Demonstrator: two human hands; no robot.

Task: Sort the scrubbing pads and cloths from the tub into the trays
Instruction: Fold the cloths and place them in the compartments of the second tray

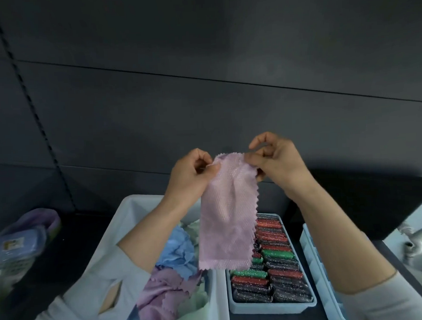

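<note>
Textured pink cloth (226,222), glittery scrubbing pads (277,273)

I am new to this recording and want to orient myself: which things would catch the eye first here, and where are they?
In the middle, the left hand and the right hand pinch the top corners of a pink cloth, which hangs in the air. Below it, a tray holds rows of glittery red, green and dark scrubbing pads. At lower left, the tub holds crumpled pastel cloths.

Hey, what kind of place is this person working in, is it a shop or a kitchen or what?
Probably a shop or stockroom, though that is a guess. A slotted rail runs up a dark panelled wall, as on retail shelving, and a tray is packed with neat rows of glittery scrubbing pads, laid out like stock.
</note>
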